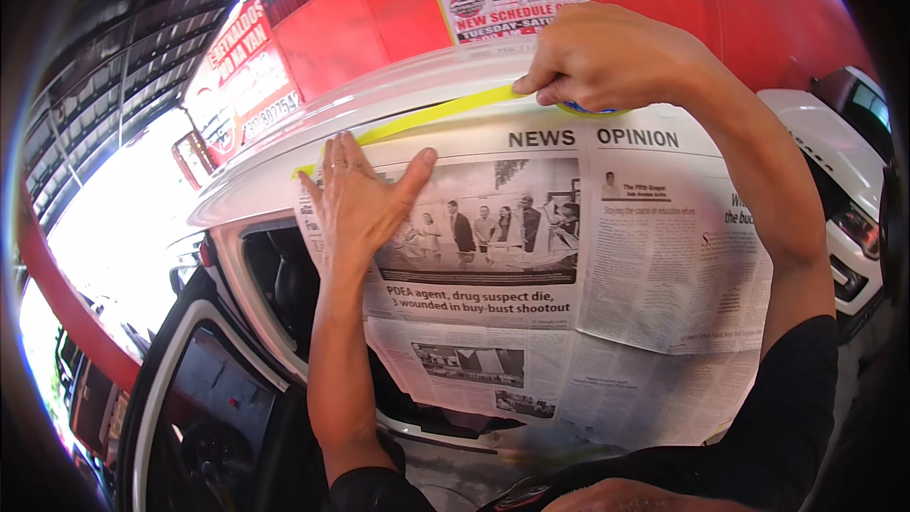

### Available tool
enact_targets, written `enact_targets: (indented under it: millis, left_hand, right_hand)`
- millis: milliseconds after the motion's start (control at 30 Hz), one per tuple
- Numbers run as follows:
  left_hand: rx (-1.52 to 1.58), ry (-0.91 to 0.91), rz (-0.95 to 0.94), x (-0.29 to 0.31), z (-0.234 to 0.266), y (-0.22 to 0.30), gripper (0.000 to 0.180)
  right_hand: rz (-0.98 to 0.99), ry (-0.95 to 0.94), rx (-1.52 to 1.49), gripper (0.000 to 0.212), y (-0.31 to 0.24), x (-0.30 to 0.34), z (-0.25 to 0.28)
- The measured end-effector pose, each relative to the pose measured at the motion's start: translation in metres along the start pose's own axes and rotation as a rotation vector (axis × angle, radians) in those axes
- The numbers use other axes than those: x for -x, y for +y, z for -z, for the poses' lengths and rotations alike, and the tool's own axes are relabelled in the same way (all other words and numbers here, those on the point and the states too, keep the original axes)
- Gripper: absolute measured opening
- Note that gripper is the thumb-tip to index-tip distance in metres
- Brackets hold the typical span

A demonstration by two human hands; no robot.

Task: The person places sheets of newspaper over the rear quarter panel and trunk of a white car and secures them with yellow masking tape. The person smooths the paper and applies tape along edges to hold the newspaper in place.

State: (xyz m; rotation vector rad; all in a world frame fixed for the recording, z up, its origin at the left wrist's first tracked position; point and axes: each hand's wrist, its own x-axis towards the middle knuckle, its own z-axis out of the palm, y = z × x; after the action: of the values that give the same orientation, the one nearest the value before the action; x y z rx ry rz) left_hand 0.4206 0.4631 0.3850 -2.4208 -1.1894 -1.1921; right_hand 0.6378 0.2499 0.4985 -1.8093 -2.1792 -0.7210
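A spread sheet of newspaper [664, 265] hangs along the side of a white car, its top edge up by the roof [379, 100]. Pressed on the sheet's upper left corner is my left hand [358, 197], fingers spread and nothing in its grasp. A strip of yellow masking tape [445, 111] runs from under those fingertips up to the right. At its far end my right hand [616, 57] is closed around the tape roll [595, 112], mostly hidden beneath the hand. Between the hands the strip stands above the newspaper's printed heading.
At lower left a car door [213, 389] stands wide open, next to the dark door opening. A second white vehicle [834, 171] is at the right. Behind the roof rises a red wall [370, 19] with a printed banner [512, 5].
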Motion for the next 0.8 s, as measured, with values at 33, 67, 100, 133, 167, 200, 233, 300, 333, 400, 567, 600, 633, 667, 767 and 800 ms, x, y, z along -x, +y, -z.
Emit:
enact_targets:
  millis: [33,67,100,133,167,200,233,300,333,400,567,600,633,667,767,800]
  left_hand:
    - [-0.008,0.005,0.005,-0.001,0.000,-0.002,0.130]
    - [-0.016,0.010,0.009,-0.001,-0.001,-0.004,0.130]
    - [-0.025,0.014,0.014,-0.001,-0.002,-0.004,0.129]
    - [-0.019,0.010,0.021,-0.001,0.000,-0.003,0.129]
    - [-0.019,0.013,0.019,-0.001,0.000,-0.004,0.129]
    - [-0.020,0.016,0.018,-0.001,-0.001,-0.006,0.129]
    - [-0.016,0.021,0.017,-0.002,-0.002,-0.006,0.129]
    - [-0.012,0.016,0.013,-0.002,0.000,-0.005,0.128]
    - [-0.009,0.013,0.011,-0.002,0.000,-0.005,0.128]
    - [-0.013,0.021,0.014,-0.001,-0.002,-0.006,0.127]
    - [-0.038,0.067,-0.041,0.002,-0.005,-0.005,0.114]
    - [-0.057,0.065,-0.055,0.005,-0.003,-0.002,0.111]
    - [-0.076,0.068,-0.071,0.006,0.000,0.003,0.107]
    - [-0.016,0.076,-0.215,0.009,-0.002,0.017,0.102]
    - [0.213,0.051,-0.527,0.032,-0.012,0.079,0.084]
    - [0.313,0.015,-0.474,0.039,-0.009,0.105,0.086]
  right_hand:
    - [-0.004,-0.045,0.030,0.025,-0.004,0.000,0.000]
    - [0.019,-0.070,0.062,0.023,-0.003,-0.004,-0.001]
    - [0.010,-0.116,0.104,0.018,-0.004,-0.007,-0.002]
    - [0.006,-0.156,0.149,0.014,-0.007,-0.011,-0.001]
    - [0.003,-0.197,0.193,0.010,-0.011,-0.015,0.000]
    - [-0.015,-0.226,0.220,0.005,-0.015,-0.018,0.001]
    - [-0.034,-0.257,0.251,0.004,-0.021,-0.021,0.003]
    - [-0.042,-0.303,0.290,0.011,-0.026,-0.026,0.004]
    - [-0.032,-0.320,0.298,0.014,-0.025,-0.029,0.003]
    - [-0.012,-0.354,0.342,0.014,-0.026,-0.034,0.003]
    - [-0.041,-0.424,0.477,0.006,-0.034,-0.044,-0.003]
    - [-0.029,-0.428,0.484,0.008,-0.034,-0.044,-0.004]
    - [-0.019,-0.429,0.495,0.011,-0.033,-0.044,-0.003]
    - [-0.013,-0.437,0.508,0.015,-0.031,-0.044,-0.004]
    - [0.038,-0.528,0.531,0.016,-0.031,-0.056,-0.008]
    - [0.049,-0.526,0.498,0.022,-0.033,-0.062,-0.014]
